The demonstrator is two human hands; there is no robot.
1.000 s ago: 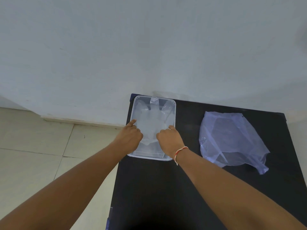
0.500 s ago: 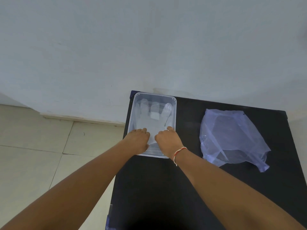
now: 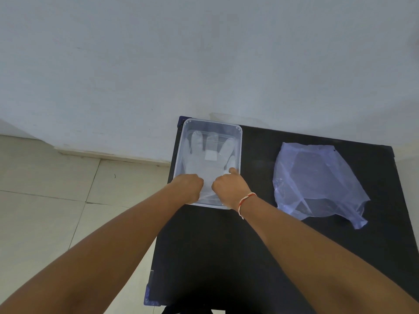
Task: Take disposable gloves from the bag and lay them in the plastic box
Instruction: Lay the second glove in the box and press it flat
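A thin, translucent disposable glove point(image 3: 209, 164) is laid flat in the clear plastic box point(image 3: 239, 141) at the far left corner of the black table point(image 3: 226, 245), fingers spread toward the wall. Its cuff end is covered by the left hand point(image 3: 189, 188) and right hand point(image 3: 229, 186), both curled; whether the film is pinched cannot be told. The filmy, feather-light, slippery glove is judged best handled by the cuff. A crumpled bluish bag point(image 3: 317, 182) is seen well apart.
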